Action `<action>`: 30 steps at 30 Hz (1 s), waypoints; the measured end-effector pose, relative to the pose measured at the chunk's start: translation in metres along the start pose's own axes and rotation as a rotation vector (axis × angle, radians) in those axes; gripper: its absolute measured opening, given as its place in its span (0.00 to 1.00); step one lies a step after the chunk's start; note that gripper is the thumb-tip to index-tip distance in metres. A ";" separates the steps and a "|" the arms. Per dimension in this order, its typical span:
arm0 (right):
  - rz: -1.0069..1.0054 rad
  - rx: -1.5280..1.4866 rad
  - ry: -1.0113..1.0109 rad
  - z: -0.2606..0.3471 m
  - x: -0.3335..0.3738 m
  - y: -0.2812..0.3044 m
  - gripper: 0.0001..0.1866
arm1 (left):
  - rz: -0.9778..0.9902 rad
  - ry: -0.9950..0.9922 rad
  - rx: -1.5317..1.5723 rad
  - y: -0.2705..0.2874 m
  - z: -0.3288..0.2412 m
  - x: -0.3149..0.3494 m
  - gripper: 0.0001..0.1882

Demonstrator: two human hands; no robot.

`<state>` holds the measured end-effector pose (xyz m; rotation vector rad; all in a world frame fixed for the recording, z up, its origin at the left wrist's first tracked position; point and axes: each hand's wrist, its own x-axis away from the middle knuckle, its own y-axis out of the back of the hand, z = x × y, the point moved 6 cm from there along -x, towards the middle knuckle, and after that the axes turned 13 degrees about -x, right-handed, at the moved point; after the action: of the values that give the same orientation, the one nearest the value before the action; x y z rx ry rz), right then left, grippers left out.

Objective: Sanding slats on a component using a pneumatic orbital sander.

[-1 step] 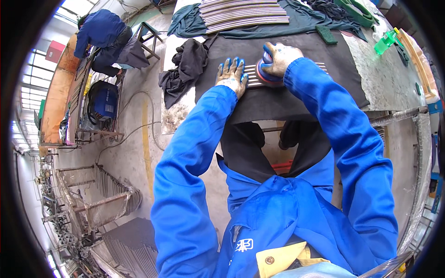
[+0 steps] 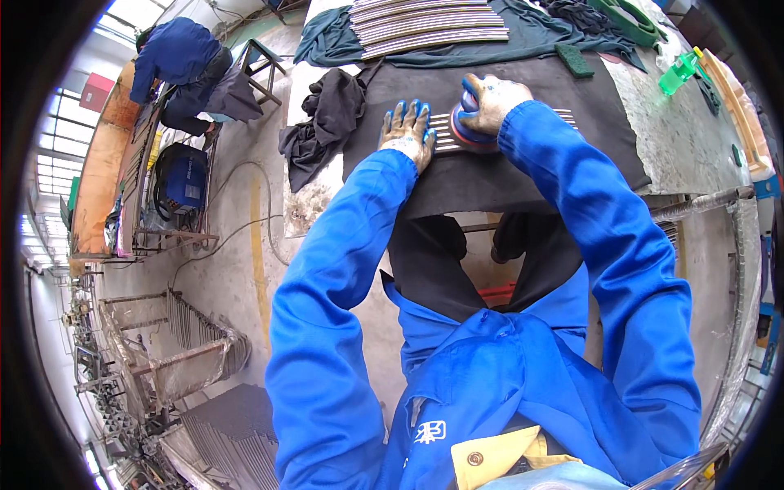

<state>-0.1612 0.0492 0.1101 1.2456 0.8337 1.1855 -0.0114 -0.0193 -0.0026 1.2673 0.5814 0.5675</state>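
My left hand [image 2: 406, 135], in a worn glove with blue fingertips, lies flat with fingers stretched out over the left ends of several thin shiny metal bars [image 2: 443, 135]. The bars lie side by side on a black sheet [image 2: 490, 184]. Wrapped round the top of a round sander [image 2: 474, 140], blue with a reddish base, is my gloved right hand [image 2: 496, 102]. The sander rests on the bars just right of my left hand and hides their middle. Their right ends [image 2: 565, 119] show past my right wrist.
Beyond the sheet, more metal bars [image 2: 429, 31] lie on dark green cloth [image 2: 327, 41]. A dark rag [image 2: 331, 114], a green scouring pad [image 2: 575, 61] and a green bottle [image 2: 680, 72] are on the table. Another person [image 2: 184, 61] bends over a bench at far left.
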 end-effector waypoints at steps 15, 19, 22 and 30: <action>0.054 -0.035 -0.001 0.002 -0.010 0.003 0.38 | 0.075 0.046 -0.020 -0.006 0.006 -0.027 0.31; 0.050 -0.033 0.004 0.000 -0.013 0.005 0.38 | 0.071 0.065 -0.021 -0.007 0.007 -0.032 0.30; 0.047 -0.029 -0.002 -0.005 -0.015 0.006 0.38 | 0.051 0.090 -0.041 -0.007 0.008 -0.036 0.29; 0.022 -0.021 -0.011 -0.006 -0.022 0.003 0.38 | 0.055 0.101 -0.040 -0.009 0.012 -0.048 0.30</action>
<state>-0.1727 0.0290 0.1087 1.2463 0.7992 1.2014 -0.0377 -0.0620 -0.0051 1.2244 0.6174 0.6886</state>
